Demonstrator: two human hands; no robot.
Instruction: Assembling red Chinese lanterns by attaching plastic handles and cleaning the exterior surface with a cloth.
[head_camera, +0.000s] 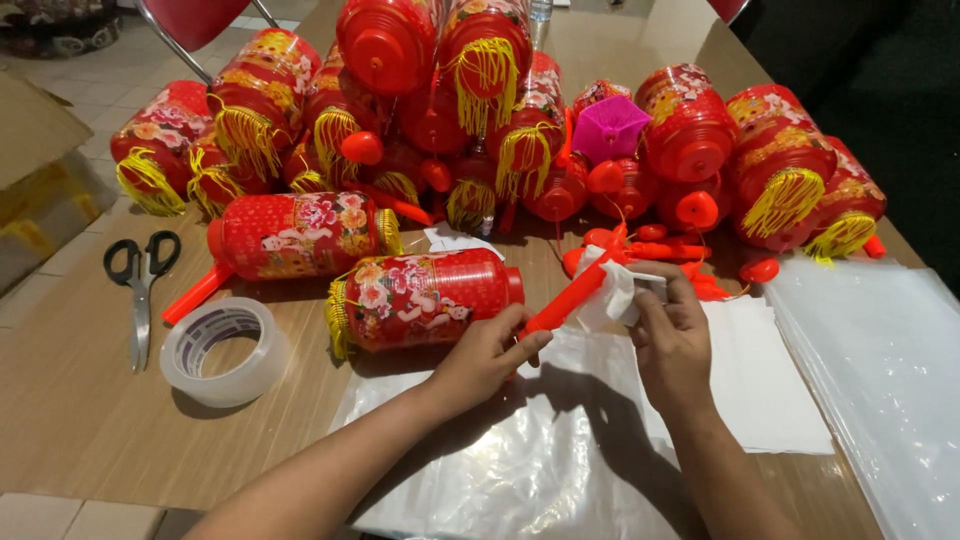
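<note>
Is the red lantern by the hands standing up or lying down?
Lying down. The lantern rests on its side on the table, yellow fringe pointing left, its orange handle sticking out sideways.

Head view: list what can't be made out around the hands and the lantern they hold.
- Head view: the orange handle end is hidden by white tissue and the right hand.
- The left hand covers the lantern end where the handle joins.
- The clear plastic bags are cut off by the right edge.
- Lanterns at the back of the pile are cut off by the top edge.
</note>
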